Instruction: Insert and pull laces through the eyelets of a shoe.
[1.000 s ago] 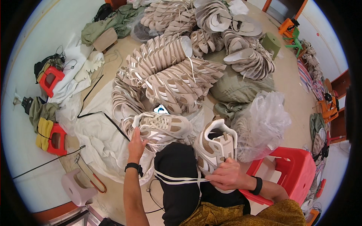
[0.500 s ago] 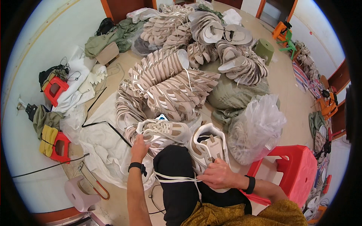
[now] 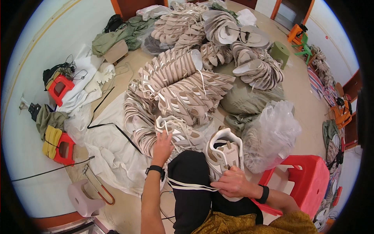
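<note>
A beige and white sneaker (image 3: 187, 134) lies tipped on its side beyond my left knee. My left hand (image 3: 162, 147) has its fingers bent over the collar end of that sneaker. A second sneaker (image 3: 225, 150) rests against my right thigh, its opening facing away from me and its tongue showing. My right hand (image 3: 232, 183) is closed beside it, pinching white shoelaces (image 3: 191, 186) that stretch across my left thigh. Some of the lace ends are hidden under the fingers. Behind the sneakers, stacked shoe uppers (image 3: 194, 93) lie in long overlapping rows.
A red stool (image 3: 307, 181) stands close on my right, with a clear plastic bag (image 3: 272, 136) of shoe parts beyond it. White cloth (image 3: 113, 156) covers the floor at left. Near it are a hacksaw-like frame (image 3: 99, 185) and a pale stool (image 3: 83, 197). Green sacks (image 3: 249, 97) lie behind.
My left hand has tipped the left sneaker onto its side, turning its laces away from view. A small blue-lit object behind it is now hidden. My right hand keeps its grip on the laces.
</note>
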Motion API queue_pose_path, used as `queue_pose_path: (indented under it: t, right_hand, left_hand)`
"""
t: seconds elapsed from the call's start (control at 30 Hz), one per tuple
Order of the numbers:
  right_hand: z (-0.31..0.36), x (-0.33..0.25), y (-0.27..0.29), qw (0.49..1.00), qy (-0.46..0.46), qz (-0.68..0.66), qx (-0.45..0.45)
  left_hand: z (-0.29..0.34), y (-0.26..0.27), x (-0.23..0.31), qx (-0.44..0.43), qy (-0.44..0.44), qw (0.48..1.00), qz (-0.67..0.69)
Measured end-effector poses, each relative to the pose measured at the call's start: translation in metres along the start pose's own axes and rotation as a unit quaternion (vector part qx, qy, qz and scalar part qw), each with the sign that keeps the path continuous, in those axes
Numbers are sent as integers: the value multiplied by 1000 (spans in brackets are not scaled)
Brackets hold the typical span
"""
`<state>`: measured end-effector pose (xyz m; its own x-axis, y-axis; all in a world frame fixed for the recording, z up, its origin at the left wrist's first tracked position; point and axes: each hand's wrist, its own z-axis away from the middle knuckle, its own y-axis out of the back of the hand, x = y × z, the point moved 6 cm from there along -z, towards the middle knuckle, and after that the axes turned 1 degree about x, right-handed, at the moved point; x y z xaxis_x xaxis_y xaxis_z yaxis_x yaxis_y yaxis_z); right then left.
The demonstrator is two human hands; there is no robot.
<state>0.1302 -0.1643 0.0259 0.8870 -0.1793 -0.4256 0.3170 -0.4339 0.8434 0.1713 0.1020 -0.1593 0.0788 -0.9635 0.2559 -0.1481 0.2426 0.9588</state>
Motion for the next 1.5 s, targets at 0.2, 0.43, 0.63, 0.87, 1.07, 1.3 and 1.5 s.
queue_pose_path:
  t: [0.2, 0.43, 0.63, 0.87, 1.07, 1.3, 1.5]
  right_hand:
    - [2, 7, -4, 985, -67, -156, 37]
    - [13, 11, -13, 939, -99, -320, 85]
    - [15, 3, -15, 941, -90, -317, 71]
    - [21, -1, -21, 932, -99, -346, 42]
    - [23, -7, -14, 932, -62, -347, 84]
    - [12, -3, -11, 908, -86, -407, 47]
    - [13, -4, -18, 951, -17, -304, 56]
  left_hand:
    - [13, 33, -15, 22, 15, 980, 195]
    - [63, 140, 43, 0, 175, 849, 499]
    - [102, 194, 132, -80, 3, 924, 373]
    - [128, 155, 180, -60, -242, 962, 112]
    - [135, 184, 122, 3, -29, 984, 177]
    - [147, 215, 86, -19, 99, 987, 128]
    - [193, 270, 18, 58, 310, 933, 175]
